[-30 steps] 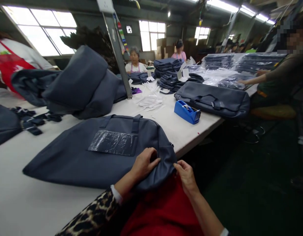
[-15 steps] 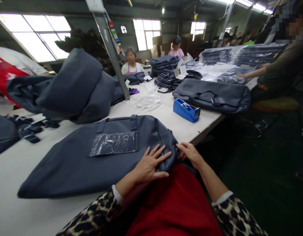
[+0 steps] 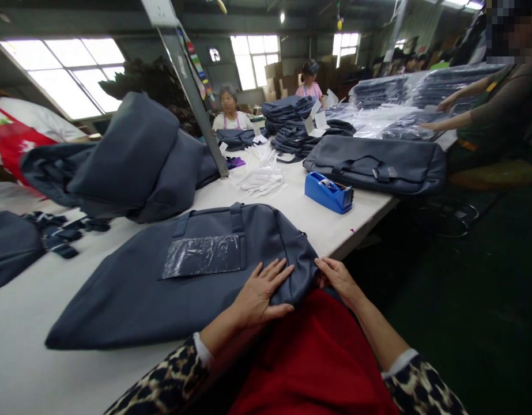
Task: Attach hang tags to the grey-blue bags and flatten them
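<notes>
A dark blue-grey duffel bag (image 3: 140,294) lies flat on the white table in front of me. On its upper side sits a clear plastic pocket (image 3: 203,255) below two strap ends. My left hand (image 3: 263,294) rests on the bag near its right end, palm down with the fingers spread. At the bag's right end corner, my right hand (image 3: 338,279) pinches the edge between thumb and fingers. Part of that corner hangs at the table edge, against my red apron (image 3: 313,363).
A blue tape dispenser (image 3: 328,192) stands beyond the bag, near another duffel bag (image 3: 378,166). Heaped bags (image 3: 131,155) lie at the left, by a slanted metal post (image 3: 192,86). White strips (image 3: 261,173) cover mid-table. Co-workers sit or stand around, one handling plastic-wrapped bags (image 3: 410,128) at right.
The duffel bag has shifted slightly right, its end corner pulled outward with my right hand. My left hand stays spread on it. The co-worker at right has moved an arm.
</notes>
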Demonstrator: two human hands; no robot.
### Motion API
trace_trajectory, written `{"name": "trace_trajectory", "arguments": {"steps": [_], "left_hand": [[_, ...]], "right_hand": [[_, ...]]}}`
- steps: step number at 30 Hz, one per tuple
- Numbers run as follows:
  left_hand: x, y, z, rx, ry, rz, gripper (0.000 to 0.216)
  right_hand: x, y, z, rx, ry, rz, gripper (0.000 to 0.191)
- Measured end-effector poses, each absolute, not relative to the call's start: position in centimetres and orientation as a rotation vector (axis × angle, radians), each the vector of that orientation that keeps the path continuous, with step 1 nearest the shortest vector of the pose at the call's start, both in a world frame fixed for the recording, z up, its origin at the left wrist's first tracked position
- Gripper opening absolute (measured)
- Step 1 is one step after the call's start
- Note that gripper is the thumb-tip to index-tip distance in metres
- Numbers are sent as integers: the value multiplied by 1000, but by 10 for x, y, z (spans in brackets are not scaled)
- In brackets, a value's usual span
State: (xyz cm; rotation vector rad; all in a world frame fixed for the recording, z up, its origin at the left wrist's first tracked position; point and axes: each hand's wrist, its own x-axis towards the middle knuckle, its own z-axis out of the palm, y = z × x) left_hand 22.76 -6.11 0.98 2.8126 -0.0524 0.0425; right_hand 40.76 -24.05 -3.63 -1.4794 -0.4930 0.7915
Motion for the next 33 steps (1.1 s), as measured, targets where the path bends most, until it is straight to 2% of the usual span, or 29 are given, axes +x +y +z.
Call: {"name": "trace_trajectory", "arguments": {"steps": [5, 14, 18, 22, 26, 29, 33], "left_hand": [[229, -63, 7, 2886, -114, 48, 97], [213, -65, 11, 2976, -69, -45, 94], [194, -69, 6, 3106, -49, -40, 100], [186, -73, 0, 3215, -20, -16, 83], [206, -75, -1, 3240, 61, -2, 74], [225, -78, -3, 3233, 86, 34, 74], [236, -90, -12, 3200, 99, 118, 78]], "right_hand": [[394, -235, -36, -1507, -488, 901, 57], [393, -250, -48, -1393, -651, 861, 53], [393, -252, -45, -1403, -708, 847, 50], [402, -238, -40, -1474, -743, 796, 48], [420, -227, -29, -1647, -710, 631, 45], [418, -225, -8, -1793, -672, 381, 36], [385, -218, 6, -1894, -1175, -107, 43]]}}
